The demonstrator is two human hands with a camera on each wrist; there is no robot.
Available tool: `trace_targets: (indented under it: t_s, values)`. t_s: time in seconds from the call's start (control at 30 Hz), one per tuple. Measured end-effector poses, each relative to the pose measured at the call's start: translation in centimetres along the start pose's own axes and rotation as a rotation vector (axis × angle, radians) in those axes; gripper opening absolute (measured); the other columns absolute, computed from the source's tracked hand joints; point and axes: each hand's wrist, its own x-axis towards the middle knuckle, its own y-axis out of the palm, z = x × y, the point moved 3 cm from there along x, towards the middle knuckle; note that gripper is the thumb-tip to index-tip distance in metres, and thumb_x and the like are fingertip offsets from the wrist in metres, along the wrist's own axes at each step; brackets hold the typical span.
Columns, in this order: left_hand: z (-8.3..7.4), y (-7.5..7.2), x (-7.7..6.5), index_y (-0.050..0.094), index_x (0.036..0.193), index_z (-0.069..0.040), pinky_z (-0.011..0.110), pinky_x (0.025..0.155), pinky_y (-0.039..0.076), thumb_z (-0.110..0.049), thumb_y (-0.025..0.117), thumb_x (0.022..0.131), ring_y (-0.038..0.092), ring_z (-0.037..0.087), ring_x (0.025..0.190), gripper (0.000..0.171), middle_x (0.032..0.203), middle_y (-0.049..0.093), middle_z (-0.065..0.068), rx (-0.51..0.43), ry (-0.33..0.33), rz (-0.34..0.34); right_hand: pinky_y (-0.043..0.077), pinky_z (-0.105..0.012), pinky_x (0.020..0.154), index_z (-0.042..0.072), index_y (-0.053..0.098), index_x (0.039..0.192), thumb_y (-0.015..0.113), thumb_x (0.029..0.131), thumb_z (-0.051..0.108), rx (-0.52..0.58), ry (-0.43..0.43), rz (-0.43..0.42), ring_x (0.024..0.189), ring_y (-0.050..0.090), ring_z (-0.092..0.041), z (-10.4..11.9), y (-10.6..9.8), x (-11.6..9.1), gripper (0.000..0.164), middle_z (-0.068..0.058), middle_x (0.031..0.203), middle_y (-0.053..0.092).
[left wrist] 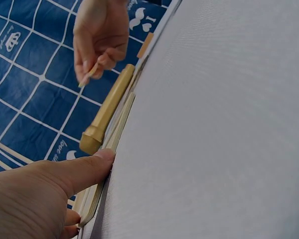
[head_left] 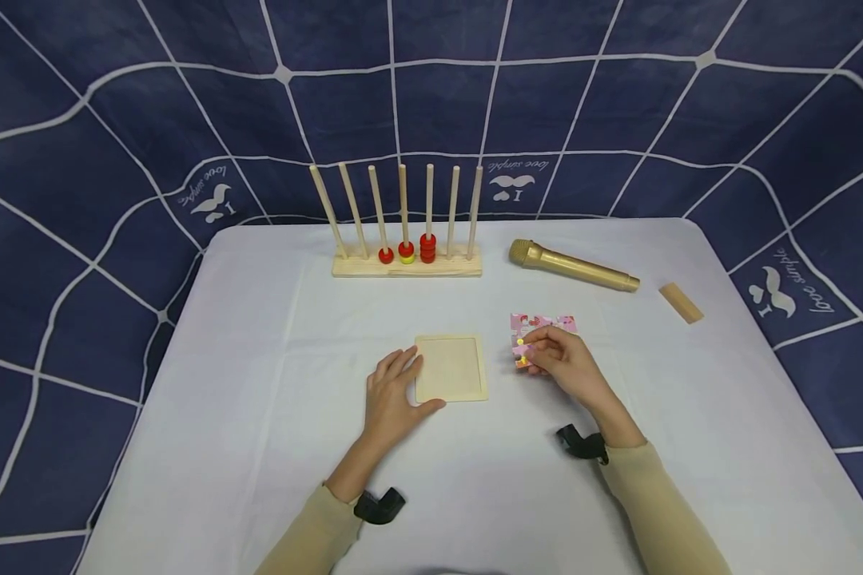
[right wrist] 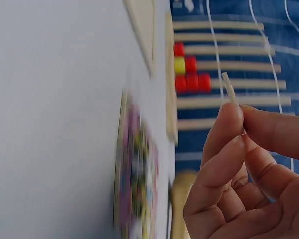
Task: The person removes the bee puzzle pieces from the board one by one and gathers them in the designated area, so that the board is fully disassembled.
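Observation:
My right hand (head_left: 562,363) pinches a small, thin jigsaw piece (right wrist: 228,87) between thumb and fingertips, raised over a pink jigsaw puzzle (head_left: 562,321). The piece shows edge-on in the right wrist view, so its printed face is hidden there. Part of the puzzle is covered by that hand in the head view. Left of it lies a square, shallow wooden tray (head_left: 483,375) with a raised rim and a plain inside. My left hand (head_left: 391,399) rests at the tray's near left corner, fingers spread along the left edge and thumb touching the near edge.
Behind the tray stands a wooden bead rack (head_left: 367,268) with upright pegs, several red beads and one yellow bead. A gold microphone (head_left: 578,267) lies at the back right, with a flat brown strip (head_left: 682,303) beyond it. White cloth (head_left: 259,447) covers the table.

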Motion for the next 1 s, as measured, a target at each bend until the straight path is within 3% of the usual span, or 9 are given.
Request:
trace_targets:
  t_s: [0.2,0.4,0.77,1.0]
  values:
    - [-0.1,-0.1,0.0,0.062,0.129,0.002,0.052,0.099,0.035,-0.035,0.091,0.063,0.042,0.032,0.133,0.081,0.143,0.054,0.011,0.007,0.001,-0.002,0.056,-0.022,0.066,-0.013,0.055,0.116,0.06,0.094,0.003,0.002,0.037,-0.143,0.07,0.064,-0.005,-0.9,-3.9,-1.6,0.028,0.004,0.085,0.061]
    - [-0.1,0.0,0.0,0.061,0.129,0.002,0.053,0.099,0.035,-0.034,0.091,0.063,0.042,0.033,0.133,0.081,0.143,0.054,0.012,-0.007,0.009,-0.007,0.055,-0.021,0.067,-0.01,0.057,0.118,0.059,0.096,0.009,-0.111,0.082,-0.247,0.07,0.064,-0.002,-1.6,-6.1,-2.9,0.028,0.004,0.086,0.06]
    - [-0.1,-0.1,0.0,0.062,0.128,0.003,0.053,0.098,0.036,-0.033,0.092,0.063,0.043,0.034,0.132,0.08,0.142,0.055,0.013,-0.004,0.016,-0.019,0.052,-0.02,0.059,-0.005,0.063,0.116,0.064,0.093,0.009,-0.252,0.171,-0.266,0.065,0.065,-0.006,-3.5,-6.0,-2.6,0.026,-0.01,0.086,0.062]
    - [0.0,0.1,0.0,0.062,0.128,0.002,0.053,0.097,0.036,-0.034,0.092,0.062,0.043,0.034,0.132,0.081,0.142,0.055,0.013,0.003,0.014,-0.013,0.051,-0.02,0.057,-0.006,0.065,0.112,0.066,0.09,0.005,-0.303,0.186,-0.261,0.063,0.065,-0.007,-4.0,-5.9,-2.6,0.024,-0.01,0.082,0.064]
